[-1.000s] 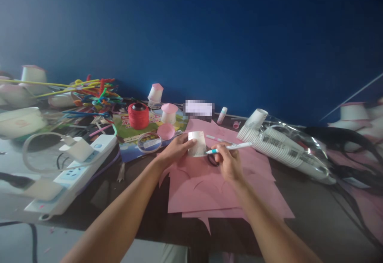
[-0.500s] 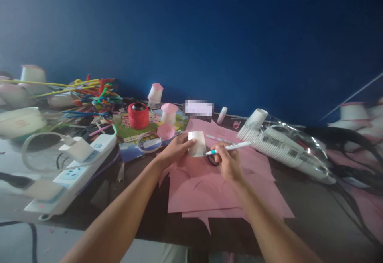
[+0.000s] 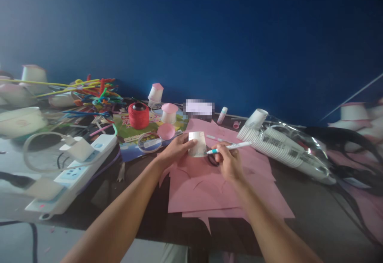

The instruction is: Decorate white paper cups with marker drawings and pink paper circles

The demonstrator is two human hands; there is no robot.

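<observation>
My left hand [image 3: 179, 148] grips the left side of a small whitish cup [image 3: 198, 146], its thumb across the near face. Held in my right hand [image 3: 228, 160] is a white pen [image 3: 239, 145] with a teal band, its tip pointing left beside the cup's lower right edge. Under both hands lie overlapping pink paper sheets [image 3: 209, 191]. Part of a dark looped object [image 3: 213, 160], perhaps scissors handles, shows between the cup and my right hand.
Left are a red yarn spool [image 3: 138, 116], a pink-topped cup [image 3: 169, 113], a tape roll [image 3: 149, 142], pipe cleaners [image 3: 101, 91] and a power strip [image 3: 74, 175]. A glue stick [image 3: 222, 115] stands behind; stacked paper cups [image 3: 275, 147] lie right.
The pen tip has shifted slightly right, leaving a small gap from the cup. My left hand and the cup have barely moved.
</observation>
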